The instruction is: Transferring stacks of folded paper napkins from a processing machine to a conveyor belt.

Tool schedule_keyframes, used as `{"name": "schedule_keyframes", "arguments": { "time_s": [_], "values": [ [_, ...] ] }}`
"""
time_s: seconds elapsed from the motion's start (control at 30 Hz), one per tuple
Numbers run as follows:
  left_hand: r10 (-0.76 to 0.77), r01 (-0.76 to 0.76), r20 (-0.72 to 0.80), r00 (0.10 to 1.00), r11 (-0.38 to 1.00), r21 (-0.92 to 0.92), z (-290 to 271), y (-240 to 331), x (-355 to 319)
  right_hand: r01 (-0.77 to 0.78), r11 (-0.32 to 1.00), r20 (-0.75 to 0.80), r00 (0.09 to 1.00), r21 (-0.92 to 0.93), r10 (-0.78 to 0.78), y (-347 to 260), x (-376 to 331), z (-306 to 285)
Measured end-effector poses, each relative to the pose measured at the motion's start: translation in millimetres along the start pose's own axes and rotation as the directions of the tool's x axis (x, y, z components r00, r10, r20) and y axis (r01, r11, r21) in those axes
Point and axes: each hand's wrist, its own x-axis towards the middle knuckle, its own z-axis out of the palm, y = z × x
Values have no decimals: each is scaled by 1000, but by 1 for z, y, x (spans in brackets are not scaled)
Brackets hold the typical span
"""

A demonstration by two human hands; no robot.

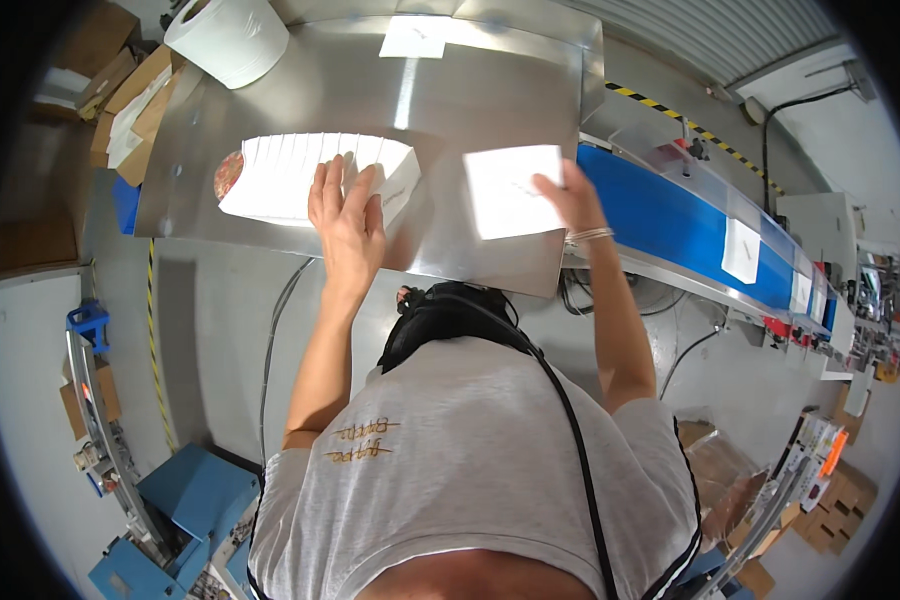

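Note:
A fanned row of flat white cartons point(300, 175) lies on the shiny steel table point(490, 90). My left hand point(348, 210) rests flat on the near end of that row, fingers spread. My right hand point(567, 198) presses on a single flat white carton point(510, 188) at the table's right side, close to the blue conveyor belt point(670, 225). A thin bracelet circles my right wrist.
Several white cartons point(741, 250) ride along the belt to the right. A big white paper roll point(228, 38) stands at the table's far left corner, with brown cardboard boxes point(130, 100) beside it. A white sheet point(413, 37) lies at the back. Blue machinery point(185, 505) stands on the floor at lower left.

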Motion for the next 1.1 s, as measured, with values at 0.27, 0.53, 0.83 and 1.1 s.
{"name": "schedule_keyframes", "arguments": {
  "time_s": [0.27, 0.53, 0.83, 1.1],
  "values": [
    [-44, 42, -15, 999, 993, -109, 2, 3, 3, -332, 685, -654, 703, -649, -279, 95, -4, -109],
    [-11, 12, 26, 1000, 998, -56, -1, 6, 1, 397, 916, 396, 851, -57, -344, -52, 16, 36],
    [-8, 8, 33, 999, 1000, -4, -8, -7, 6, -10, 928, 446, 879, 372, -169, -34, 19, 61],
    [-11, 10, -13, 1000, 998, -58, -11, -19, 3, -296, 947, -408, 885, -123, 223, 71, 5, -72]
  ]
}}
